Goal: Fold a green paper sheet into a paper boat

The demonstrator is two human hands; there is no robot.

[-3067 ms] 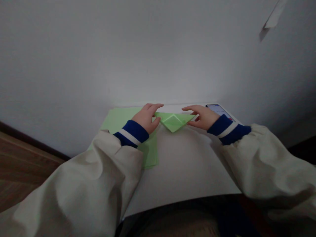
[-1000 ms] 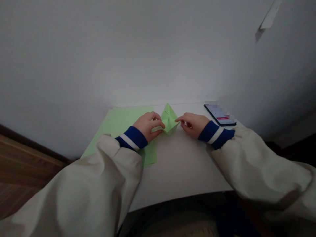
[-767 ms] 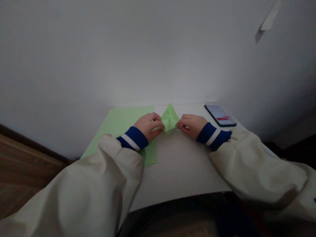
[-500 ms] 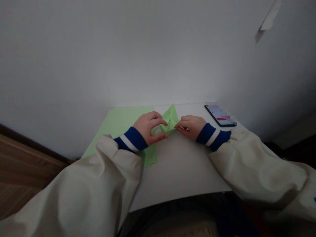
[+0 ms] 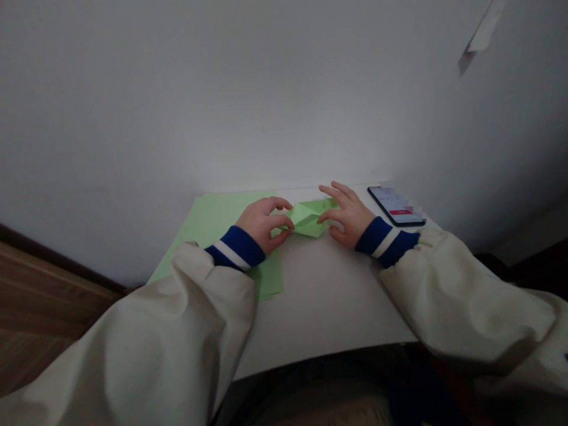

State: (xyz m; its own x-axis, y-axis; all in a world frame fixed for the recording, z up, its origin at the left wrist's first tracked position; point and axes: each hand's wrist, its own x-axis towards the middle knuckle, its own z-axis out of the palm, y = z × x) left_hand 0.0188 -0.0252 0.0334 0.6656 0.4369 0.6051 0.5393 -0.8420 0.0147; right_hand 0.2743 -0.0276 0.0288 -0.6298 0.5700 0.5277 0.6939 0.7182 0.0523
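A small folded piece of light green paper (image 5: 307, 216) lies low on the white table (image 5: 328, 296) between my two hands. My left hand (image 5: 262, 221) curls around its left end, thumb and fingers pinching the paper. My right hand (image 5: 346, 214) grips the right end between thumb and forefinger, with the other fingers spread out toward the wall. Both sleeves are cream with blue and white cuffs.
A stack of flat green sheets (image 5: 217, 231) lies under my left wrist at the table's left side. A phone (image 5: 396, 206) with a lit screen rests at the back right near the white wall (image 5: 284, 94). Wooden floor (image 5: 39, 296) shows at left.
The folded paper stood up as a pointed peak and now lies flattened and stretched sideways. My right hand's fingers have spread out; both hands stayed at the paper's ends.
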